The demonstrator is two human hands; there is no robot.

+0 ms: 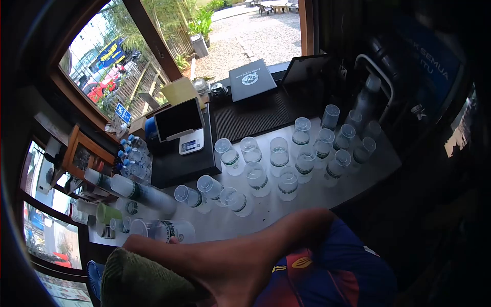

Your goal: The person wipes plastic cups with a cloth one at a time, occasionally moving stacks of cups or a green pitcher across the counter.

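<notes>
My right arm reaches from the lower right across to the left, low over the white counter (307, 199). My right hand (148, 245) shows only as a strip above a green cloth (143, 281) that covers most of it. It lies right next to a stack of clear plastic cups (169, 230) lying on its side, and I cannot tell whether the fingers hold anything. My left hand is out of sight. Several clear cups (279, 153) with green logos stand upside down in rows across the counter.
More cup stacks (138, 192) lie at the left, beside a green one (107, 212) and small water bottles (130, 158). A tablet screen (179, 118) stands on a black unit. Behind it are a black mat (255, 115), a dark menu (250, 79) and windows.
</notes>
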